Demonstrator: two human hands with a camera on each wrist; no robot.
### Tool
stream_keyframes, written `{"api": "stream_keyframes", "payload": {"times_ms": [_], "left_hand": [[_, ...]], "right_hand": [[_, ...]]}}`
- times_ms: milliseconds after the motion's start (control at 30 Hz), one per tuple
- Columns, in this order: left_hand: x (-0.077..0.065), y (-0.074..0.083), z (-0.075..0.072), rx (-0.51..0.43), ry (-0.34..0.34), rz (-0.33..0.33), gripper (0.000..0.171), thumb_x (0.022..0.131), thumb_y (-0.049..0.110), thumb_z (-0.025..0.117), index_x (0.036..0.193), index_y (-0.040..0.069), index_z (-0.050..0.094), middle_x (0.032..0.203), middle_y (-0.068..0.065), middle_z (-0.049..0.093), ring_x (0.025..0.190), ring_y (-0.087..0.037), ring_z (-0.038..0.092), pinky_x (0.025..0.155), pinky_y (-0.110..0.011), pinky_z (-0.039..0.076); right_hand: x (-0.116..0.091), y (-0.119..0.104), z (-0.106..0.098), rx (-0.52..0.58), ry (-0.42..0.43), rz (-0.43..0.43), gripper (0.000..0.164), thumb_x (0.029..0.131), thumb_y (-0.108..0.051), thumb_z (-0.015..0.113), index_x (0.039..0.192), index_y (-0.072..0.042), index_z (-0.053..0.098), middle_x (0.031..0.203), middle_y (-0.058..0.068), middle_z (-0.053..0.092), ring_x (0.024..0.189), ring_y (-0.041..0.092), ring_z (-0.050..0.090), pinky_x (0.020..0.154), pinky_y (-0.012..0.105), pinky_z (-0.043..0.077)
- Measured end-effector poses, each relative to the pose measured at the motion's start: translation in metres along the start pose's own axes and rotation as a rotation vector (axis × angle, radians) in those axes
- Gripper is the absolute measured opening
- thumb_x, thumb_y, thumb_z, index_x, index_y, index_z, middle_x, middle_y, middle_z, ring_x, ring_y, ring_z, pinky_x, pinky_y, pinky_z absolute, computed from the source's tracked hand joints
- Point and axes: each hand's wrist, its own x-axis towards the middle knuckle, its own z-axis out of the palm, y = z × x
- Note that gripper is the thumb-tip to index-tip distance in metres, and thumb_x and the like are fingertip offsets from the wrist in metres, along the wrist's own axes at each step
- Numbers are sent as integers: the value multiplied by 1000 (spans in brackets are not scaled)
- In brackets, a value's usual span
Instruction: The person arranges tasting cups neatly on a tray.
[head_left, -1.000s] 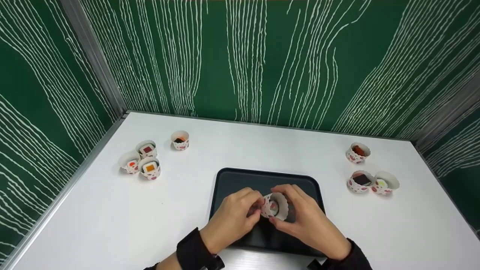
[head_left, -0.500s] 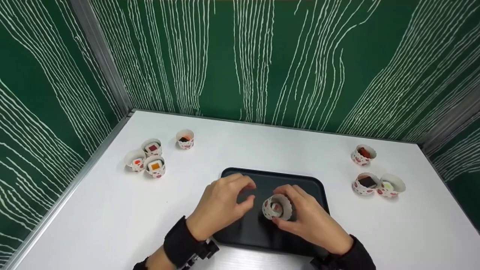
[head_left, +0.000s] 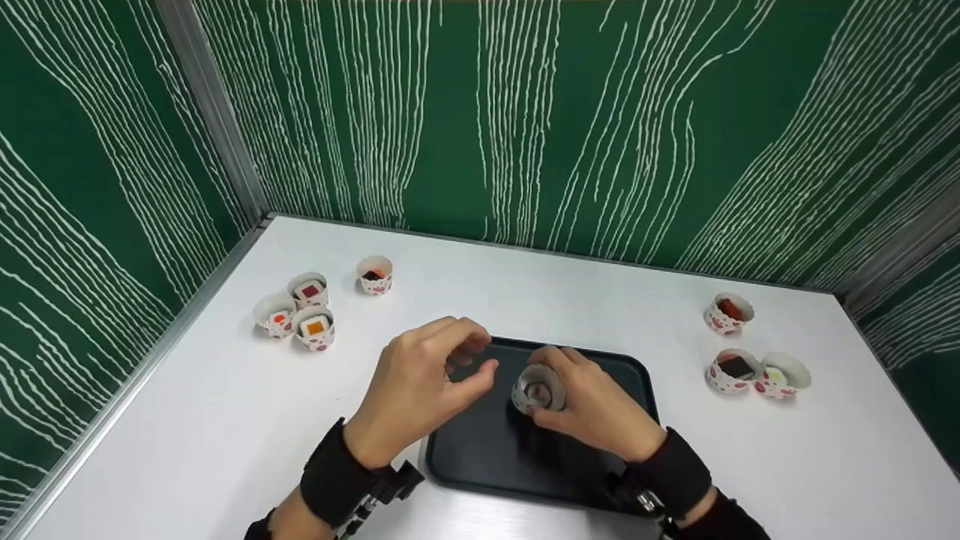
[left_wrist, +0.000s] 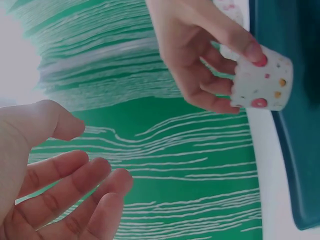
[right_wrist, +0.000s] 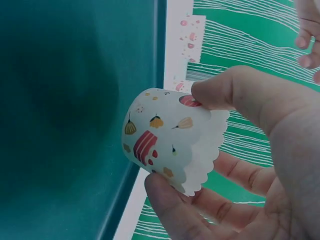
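Between thumb and fingers my right hand (head_left: 596,405) grips a paper baking cup (head_left: 525,396) over the dark tray (head_left: 480,457). In the right wrist view the cup (right_wrist: 160,135) shows printed cake slices and a scalloped rim, with the thumb on one side and fingers on the other. A small pale and reddish piece lies inside it in the head view. My left hand (head_left: 412,379) is over the tray's left side, its fingers loosely bent and apart from the cup. The left wrist view shows nothing between that hand's fingers (left_wrist: 95,175).
Back left, three touching paper cups (head_left: 313,337) hold small sushi-like pieces, and another cup (head_left: 376,283) stands farther back. At right are two touching cups (head_left: 726,381) and one (head_left: 721,321) behind them. A green wall (head_left: 442,150) borders the white table (head_left: 187,420).
My left hand has let go of the cup and moved left, its fingers opening. My right hand keeps the cup and has shifted it slightly left and away from me.
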Motion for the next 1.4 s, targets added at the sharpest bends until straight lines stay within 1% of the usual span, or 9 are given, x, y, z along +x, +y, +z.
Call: {"api": "stream_keyframes", "payload": {"times_ms": [167, 367, 533, 733, 933, 1033, 1233, 1400], "left_hand": [[3, 1, -4, 6, 3, 10, 14, 93, 20, 82, 104, 16, 76, 94, 4, 75, 80, -7, 70, 72, -24, 57], [4, 1, -6, 7, 5, 22, 13, 93, 20, 82, 104, 16, 76, 94, 4, 75, 80, -7, 70, 72, -24, 58], [3, 0, -8, 8, 24, 29, 12, 93, 19, 81, 104, 16, 76, 92, 4, 75, 79, -7, 69, 71, -24, 57], [4, -1, -9, 23, 41, 33, 10, 93, 17, 80, 101, 15, 75, 88, 5, 73, 76, -7, 67, 69, -23, 54], [5, -2, -9, 30, 57, 41, 9, 92, 18, 81, 99, 16, 75, 85, 5, 71, 74, -8, 65, 65, -22, 49], [4, -5, -6, 31, 53, 37, 8, 92, 17, 80, 98, 16, 75, 85, 4, 72, 74, -7, 65, 66, -22, 50], [4, -8, -4, 29, 62, 34, 9, 90, 16, 80, 98, 14, 75, 85, 4, 73, 73, -6, 66, 66, -22, 52], [3, -10, -5, 21, 61, 23, 10, 90, 17, 81, 98, 15, 76, 86, 5, 74, 73, -5, 67, 65, -21, 53]], "right_hand": [[17, 2, 0, -10, -5, -28, 45, 91, -16, 82, 131, -9, 62, 115, 9, 68, 98, 18, 65, 82, 38, 55], [38, 1, 4, -13, -6, -27, 45, 90, -16, 82, 129, -8, 62, 112, 11, 68, 93, 17, 62, 80, 35, 53], [51, -2, 8, -18, 6, -46, 47, 88, -15, 82, 130, -4, 62, 108, 14, 68, 88, 19, 59, 78, 36, 52], [70, -6, 9, -44, 18, -64, 48, 89, -16, 82, 130, 1, 62, 103, 18, 68, 83, 24, 59, 74, 40, 52], [85, -11, 16, -58, 8, -71, 48, 89, -20, 85, 126, 1, 63, 99, 17, 68, 80, 23, 58, 71, 41, 53], [91, -14, 20, -58, 0, -63, 43, 88, -17, 83, 123, 0, 64, 97, 17, 68, 80, 23, 59, 70, 40, 52], [101, -18, 27, -56, -19, -74, 25, 91, -8, 75, 113, -2, 65, 92, 15, 66, 80, 25, 57, 68, 39, 47], [106, -18, 32, -55, -39, -55, 23, 92, -6, 73, 112, -2, 64, 92, 15, 65, 82, 27, 57, 69, 39, 46]]}}
